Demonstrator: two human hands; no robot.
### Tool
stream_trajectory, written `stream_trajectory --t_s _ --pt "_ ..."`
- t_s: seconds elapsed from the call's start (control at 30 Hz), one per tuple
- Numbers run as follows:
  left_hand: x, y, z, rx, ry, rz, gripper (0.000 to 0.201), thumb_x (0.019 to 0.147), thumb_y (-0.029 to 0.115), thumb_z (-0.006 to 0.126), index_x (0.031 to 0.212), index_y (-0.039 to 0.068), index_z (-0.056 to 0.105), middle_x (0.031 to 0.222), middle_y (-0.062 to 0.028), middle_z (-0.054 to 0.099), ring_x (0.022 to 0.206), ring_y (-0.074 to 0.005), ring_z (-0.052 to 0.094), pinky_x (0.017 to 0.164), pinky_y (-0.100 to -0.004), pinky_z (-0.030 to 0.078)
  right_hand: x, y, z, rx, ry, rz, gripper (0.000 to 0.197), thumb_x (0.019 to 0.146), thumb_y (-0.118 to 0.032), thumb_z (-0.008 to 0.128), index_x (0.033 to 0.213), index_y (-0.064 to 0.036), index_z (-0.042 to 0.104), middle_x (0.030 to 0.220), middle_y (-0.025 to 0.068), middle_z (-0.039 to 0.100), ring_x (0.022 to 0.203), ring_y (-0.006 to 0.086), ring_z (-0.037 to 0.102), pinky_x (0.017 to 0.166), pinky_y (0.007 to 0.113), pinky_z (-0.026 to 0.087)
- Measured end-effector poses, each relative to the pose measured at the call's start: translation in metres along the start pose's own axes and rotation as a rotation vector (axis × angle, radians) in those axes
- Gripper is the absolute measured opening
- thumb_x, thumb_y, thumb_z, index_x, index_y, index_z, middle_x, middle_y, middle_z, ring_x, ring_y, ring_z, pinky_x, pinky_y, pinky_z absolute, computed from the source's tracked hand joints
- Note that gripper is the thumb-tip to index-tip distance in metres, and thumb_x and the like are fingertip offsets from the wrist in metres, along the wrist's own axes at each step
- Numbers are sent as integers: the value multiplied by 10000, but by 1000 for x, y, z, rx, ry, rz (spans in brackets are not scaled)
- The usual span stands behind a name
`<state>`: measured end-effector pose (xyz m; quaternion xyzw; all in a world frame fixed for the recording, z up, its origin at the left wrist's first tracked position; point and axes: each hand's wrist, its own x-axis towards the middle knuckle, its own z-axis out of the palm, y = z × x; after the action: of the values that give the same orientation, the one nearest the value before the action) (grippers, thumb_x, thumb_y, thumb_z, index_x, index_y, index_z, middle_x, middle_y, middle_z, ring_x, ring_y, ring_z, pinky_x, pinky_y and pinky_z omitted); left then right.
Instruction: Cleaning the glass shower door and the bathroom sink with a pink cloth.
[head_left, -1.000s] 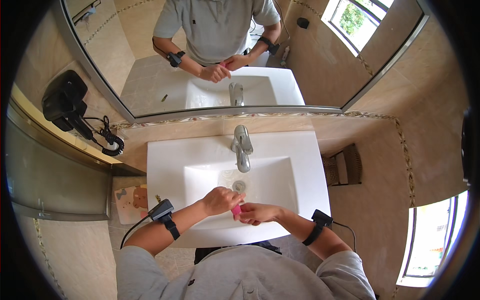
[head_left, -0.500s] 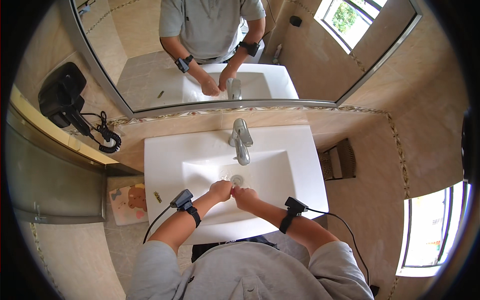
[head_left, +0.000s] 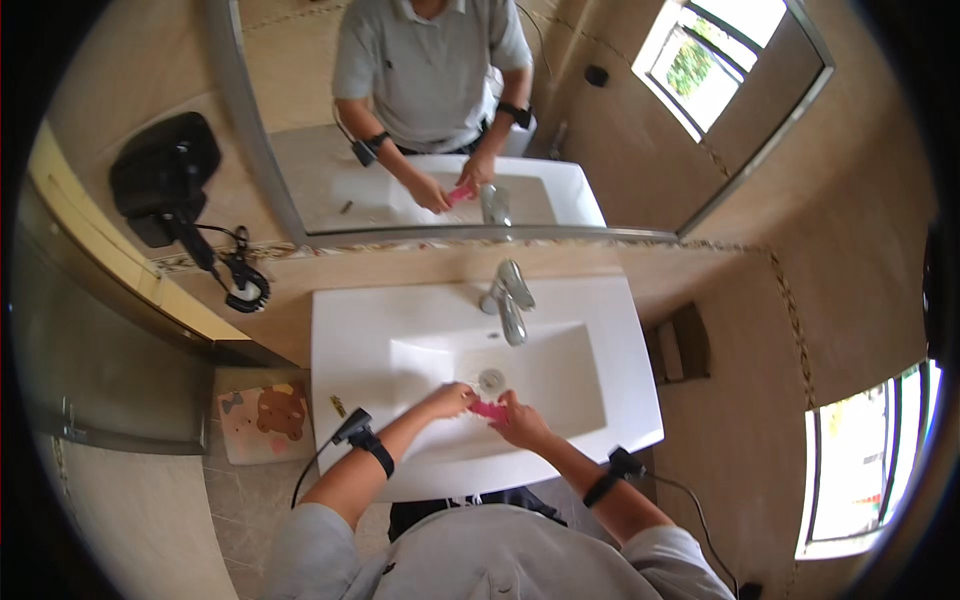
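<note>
A small, soft-looking pink item point(head_left: 489, 410), perhaps a cloth, is stretched between my two hands over the front of the white sink basin point(head_left: 570, 400). My left hand point(head_left: 452, 400) pinches its left end, and my right hand point(head_left: 523, 420) grips its right end with the fingers closed. Just beyond them is the round drain point(head_left: 491, 380). The chrome faucet point(head_left: 510, 310) rises at the back, its spout above the basin. What exactly the pink item is, I cannot make out.
A small dark-and-yellow object point(head_left: 338, 405) lies on the sink's left rim. On the left wall hangs a black hair dryer point(head_left: 165, 180) with a coiled cord. A mirror point(head_left: 440, 130) spans the wall behind. A patterned mat point(head_left: 265, 422) covers floor at left; a dark wall holder point(head_left: 684, 342) is at right.
My hands, earlier bunched together over the drain, have drawn apart toward me. The pink item, mostly hidden before, now shows stretched between them. The whole view has shifted slightly.
</note>
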<state>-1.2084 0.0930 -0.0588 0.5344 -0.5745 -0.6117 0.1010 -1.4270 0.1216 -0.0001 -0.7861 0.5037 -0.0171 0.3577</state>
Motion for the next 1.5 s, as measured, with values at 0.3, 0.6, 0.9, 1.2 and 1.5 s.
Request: stream_trajectory --t_s 0.3,0.6,0.9,1.2,1.5 --pt "-71 45 22 -294 457 616 149 739 -133 545 695 5 508 774 -49 581 709 -121 563 683 -267 492 -13 36 -35 1524 -551 152 239 993 -305 513 1062 -77 539 714 -23 504 582 52 434 463 213 308" --pt "-120 42 73 -322 547 445 399 894 181 680 1244 46 544 1186 -104 574 1035 -180 592 876 -320 514 -15 6 -46 835 -221 -188 241 964 -259 594 1064 -40 606 851 49 646 706 109 627 614 242 530" --pt "-279 30 113 -188 1161 52 240 891 111 624 1111 13 617 925 -73 687 800 -142 652 697 -309 526 -51 -132 -18 851 -656 -367 228 956 -191 587 1117 -29 601 796 7 605 621 77 512 564 226 429" --pt "-469 -40 191 -1184 1734 399 243 933 148 615 1139 19 612 1026 -54 655 915 -135 630 813 -300 527 -83 -252 144 737 -952 -574 225 929 -236 641 1057 -52 661 839 -3 602 774 112 572 686 260 487" --pt "-623 -183 249 -971 2019 573 280 836 78 703 1094 32 605 973 -61 663 866 -145 625 755 -307 501 -107 -383 289 926 -936 -395 124 833 -94 662 921 -20 710 770 13 631 773 142 635 663 275 482"
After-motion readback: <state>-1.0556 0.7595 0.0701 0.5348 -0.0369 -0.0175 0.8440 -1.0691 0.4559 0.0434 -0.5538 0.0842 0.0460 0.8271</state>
